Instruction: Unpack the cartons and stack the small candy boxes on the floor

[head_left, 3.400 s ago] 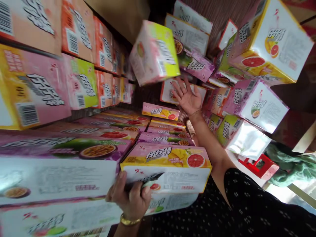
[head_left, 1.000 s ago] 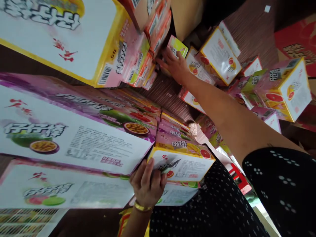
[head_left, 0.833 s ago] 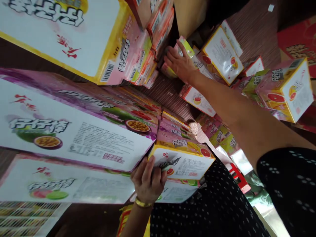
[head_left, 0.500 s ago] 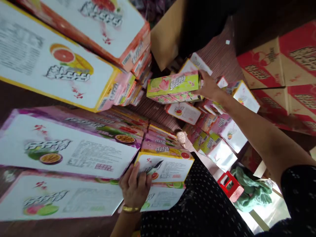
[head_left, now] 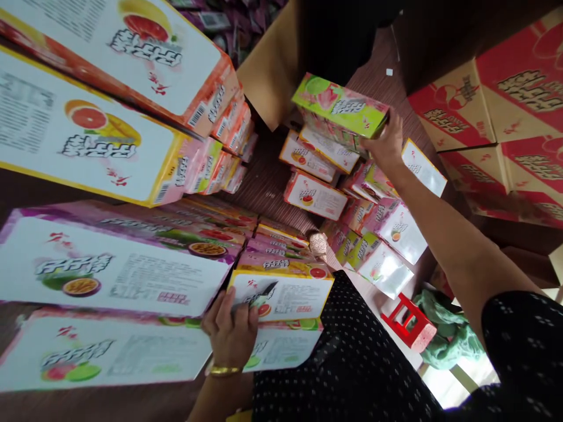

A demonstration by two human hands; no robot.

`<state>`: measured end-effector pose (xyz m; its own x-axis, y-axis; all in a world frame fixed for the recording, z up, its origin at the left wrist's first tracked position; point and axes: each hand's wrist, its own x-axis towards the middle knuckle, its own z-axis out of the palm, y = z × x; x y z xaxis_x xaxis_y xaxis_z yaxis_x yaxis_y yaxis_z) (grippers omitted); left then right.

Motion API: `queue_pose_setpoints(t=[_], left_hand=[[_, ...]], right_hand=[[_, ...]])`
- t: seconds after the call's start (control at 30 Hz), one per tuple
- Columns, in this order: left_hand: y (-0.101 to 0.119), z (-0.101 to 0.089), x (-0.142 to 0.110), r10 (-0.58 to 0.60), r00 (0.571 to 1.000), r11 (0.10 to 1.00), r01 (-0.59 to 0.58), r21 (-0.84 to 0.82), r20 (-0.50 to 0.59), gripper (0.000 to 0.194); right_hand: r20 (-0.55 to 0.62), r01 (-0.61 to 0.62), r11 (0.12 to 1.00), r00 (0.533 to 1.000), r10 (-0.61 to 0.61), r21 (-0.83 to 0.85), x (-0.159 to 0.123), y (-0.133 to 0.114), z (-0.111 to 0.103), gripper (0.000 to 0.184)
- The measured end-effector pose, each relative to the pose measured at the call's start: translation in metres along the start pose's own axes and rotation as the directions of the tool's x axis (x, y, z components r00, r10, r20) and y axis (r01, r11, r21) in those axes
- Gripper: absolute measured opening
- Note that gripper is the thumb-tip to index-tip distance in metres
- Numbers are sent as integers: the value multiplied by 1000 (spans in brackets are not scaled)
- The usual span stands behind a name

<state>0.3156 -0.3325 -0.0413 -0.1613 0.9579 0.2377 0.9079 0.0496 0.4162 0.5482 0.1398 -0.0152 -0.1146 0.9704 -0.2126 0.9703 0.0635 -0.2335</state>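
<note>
Ridged brown floor (head_left: 267,196). Fruit-print boxes (head_left: 141,146) stacked left, red-tan cartons (head_left: 488,117) far right, red stool (head_left: 417,337) near right. Right arm (head_left: 444,228) reaching far; right hand (head_left: 383,138) pinching green box (head_left: 341,108) by its right end, over loose boxes (head_left: 316,193). Left hand (head_left: 231,331) near, bent fingers on yellow-edged box (head_left: 303,296); can't tell if gripping.

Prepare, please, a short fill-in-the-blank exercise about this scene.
The right hand grips a box printed pink and ____.
The left hand touches a white-faced box with ____ edges.
Nearest the gold bracelet is the ____ hand.
The cartons at the picture's right are brown and ____.
Missing: green; yellow; left; red.
</note>
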Motion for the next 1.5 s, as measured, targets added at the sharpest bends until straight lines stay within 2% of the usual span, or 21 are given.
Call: queue_pose_setpoints(t=[0.03,0.1,0.2,0.27,0.33,0.43,0.5,0.57,0.63,0.7,0.77,0.83,0.87,0.93,1.03,1.13,1.2,1.27,1.33,1.4,1.5], left_hand=[[1,0,0,-4,1000,1000,4,-1,-4,19],[3,1,0,-9,1000,1000,9,1,-15,19],[8,0,1,-37,999,999,38,9,-10,16],[10,-1,1,-66,998,998,66,7,5,15],[12,0,-1,-97,995,995,97,3,28,15],[14,-3,-6,-143,987,990,143,8,67,15],[19,-10,-7,-172,980,985,173,-8,98,16],[28,-23,-2,-241,964,966,250,-72,114,18],[38,-38,11,-401,910,896,414,-162,109,20],[47,-48,31,-609,788,756,611,-235,87,24],[53,-49,54,-775,625,579,760,-295,91,31],[57,-42,77,-854,504,441,832,-337,129,39],[60,-37,87,-869,474,405,846,-347,143,41],[67,-27,102,-867,478,409,843,-350,138,40],[73,-19,109,-819,561,502,803,-322,120,41],[48,-25,106,-740,668,635,734,-240,82,48],[7,-32,107,-712,702,697,702,-145,-21,54],[-42,-36,114,-716,684,693,720,-29,-138,60],[-85,-32,124,-734,658,658,750,64,-168,65],[-109,-21,133,-774,622,612,783,113,-116,68],[-113,-8,135,-803,592,582,804,122,-68,69]], right_hand=[[-21,85,987,996,-88,-138,-5,0,5,70],[24,216,931,975,-219,-294,-21,4,16,63],[218,344,844,936,-276,-412,-53,14,28,55],[389,396,795,894,-220,-460,-69,22,36,60],[528,401,768,844,-96,-501,-76,28,45,64],[589,312,770,802,100,-556,-69,27,55,67],[579,291,775,807,115,-561,-65,16,54,69],[555,276,821,830,59,-500,-71,-4,45,66],[577,265,891,817,-4,-370,-95,-30,30,56],[690,251,963,715,-114,-102,-135,-60,15,40],[778,111,946,543,-315,306,-183,-89,6,35],[752,-94,826,480,-452,556,-227,-117,6,37],[736,-175,768,474,-483,617,-245,-131,10,38],[741,-330,685,477,-474,650,-266,-154,20,39],[799,-502,629,462,-384,593,-270,-176,34,42],[840,-469,730,473,-267,496,-250,-172,36,42],[843,-284,890,509,-176,357,-229,-159,37,41],[820,-29,988,562,-111,153,-207,-145,42,42],[820,145,989,563,-106,29,-187,-139,54,49],[838,215,975,521,-163,56,-170,-142,73,55],[855,253,940,409,-318,229,-152,-162,101,35]])
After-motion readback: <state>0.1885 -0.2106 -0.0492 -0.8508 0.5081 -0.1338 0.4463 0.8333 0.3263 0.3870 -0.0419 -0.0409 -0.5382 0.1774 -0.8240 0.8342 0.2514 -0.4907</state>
